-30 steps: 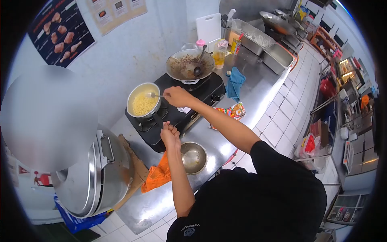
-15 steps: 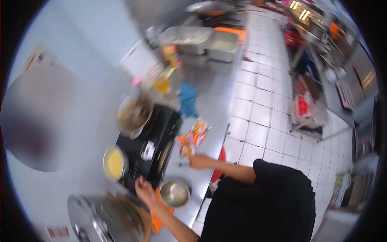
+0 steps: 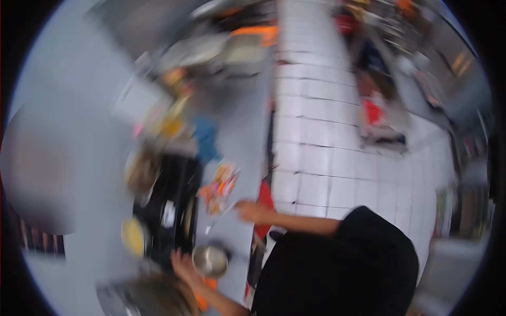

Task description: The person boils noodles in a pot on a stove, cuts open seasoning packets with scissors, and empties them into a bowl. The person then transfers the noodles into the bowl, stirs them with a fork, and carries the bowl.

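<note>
My right hand (image 3: 252, 211) is closed on the handle of a fork (image 3: 217, 217), over the steel counter beside the colourful packets (image 3: 219, 188). Lower down, my left hand (image 3: 184, 265) is off the pan handle, left of a metal bowl (image 3: 210, 261); its fingers look apart, though blurred. The pan of yellow noodles (image 3: 134, 237) sits on the near end of the black stove (image 3: 171, 210). A dark wok (image 3: 143, 171) stands on the stove's far end.
A blue cloth (image 3: 205, 139) and a bottle of yellow liquid (image 3: 172, 125) lie beyond the stove. Metal trays (image 3: 243, 52) stand farther back. A large pot (image 3: 147, 297) and orange cloth (image 3: 207, 293) are near. White floor tiles (image 3: 313, 158) run right of the counter.
The view has swung right. My right hand has moved the fork from the noodle pan to over the counter. My left hand has let go of the pan handle and opened.
</note>
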A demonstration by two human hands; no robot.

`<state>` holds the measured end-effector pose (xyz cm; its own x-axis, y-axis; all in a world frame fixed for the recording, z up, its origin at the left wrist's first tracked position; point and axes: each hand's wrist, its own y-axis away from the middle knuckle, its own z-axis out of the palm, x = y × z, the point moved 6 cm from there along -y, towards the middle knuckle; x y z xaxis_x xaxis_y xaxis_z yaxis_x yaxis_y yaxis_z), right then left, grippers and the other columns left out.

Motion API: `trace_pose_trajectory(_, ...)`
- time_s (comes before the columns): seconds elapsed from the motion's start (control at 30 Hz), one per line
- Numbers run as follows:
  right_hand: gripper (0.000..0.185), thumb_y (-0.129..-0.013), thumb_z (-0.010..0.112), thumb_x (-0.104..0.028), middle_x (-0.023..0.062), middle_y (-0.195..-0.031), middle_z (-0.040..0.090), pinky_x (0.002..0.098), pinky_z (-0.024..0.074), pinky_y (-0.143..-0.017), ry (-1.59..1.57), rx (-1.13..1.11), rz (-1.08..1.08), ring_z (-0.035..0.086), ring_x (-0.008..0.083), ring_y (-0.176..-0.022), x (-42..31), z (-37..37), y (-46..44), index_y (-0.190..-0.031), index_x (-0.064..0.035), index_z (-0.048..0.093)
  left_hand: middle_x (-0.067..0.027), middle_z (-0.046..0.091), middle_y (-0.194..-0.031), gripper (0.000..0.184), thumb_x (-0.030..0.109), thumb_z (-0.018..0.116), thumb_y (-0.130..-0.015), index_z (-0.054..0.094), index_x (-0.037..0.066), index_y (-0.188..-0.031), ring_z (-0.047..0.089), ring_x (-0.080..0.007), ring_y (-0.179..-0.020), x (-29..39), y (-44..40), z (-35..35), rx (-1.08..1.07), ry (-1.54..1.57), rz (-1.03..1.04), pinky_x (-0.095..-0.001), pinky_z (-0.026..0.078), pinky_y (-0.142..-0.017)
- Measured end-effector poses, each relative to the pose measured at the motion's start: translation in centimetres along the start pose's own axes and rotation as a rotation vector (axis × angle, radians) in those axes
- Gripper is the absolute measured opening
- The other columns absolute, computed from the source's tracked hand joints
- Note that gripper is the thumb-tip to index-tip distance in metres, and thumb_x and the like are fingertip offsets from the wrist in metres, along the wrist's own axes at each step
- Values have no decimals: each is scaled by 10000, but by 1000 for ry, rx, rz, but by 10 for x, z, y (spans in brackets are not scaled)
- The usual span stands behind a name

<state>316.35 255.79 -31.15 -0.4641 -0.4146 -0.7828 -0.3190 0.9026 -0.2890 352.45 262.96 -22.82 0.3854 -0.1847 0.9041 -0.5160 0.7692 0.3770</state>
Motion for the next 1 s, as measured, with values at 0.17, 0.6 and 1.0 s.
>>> trace_pose_trajectory(0.17,243,-810,624,-139,223,-953,676,445,516,-804,179,-43,196,649,384,-910,41,-105,73,-964,41,679,-60,671,-991,278,238,610,-959,582,57,-1168,583,-101,-677,-11,39,9,129,-80,18,-259,538,-627)
trace_pose_trajectory(0.6,263,-870,620,-262,153,-682,679,411,539,-611,214,-453,785,678,296,-637,89,-132,405,-789,-21,684,-67,694,-817,271,272,689,-884,647,20,-975,647,-172,-702,-10,-6,-68,535,-564,337,-324,536,-682)
trace_pose_trajectory(1.0,248,-893,614,-198,180,-817,711,372,545,-608,39,-238,1028,682,229,-660,70,-113,344,-884,39,684,-170,720,-978,429,456,750,-783,661,68,-945,681,-374,-963,-3,-38,-51,442,-999,47,-455,530,-844)
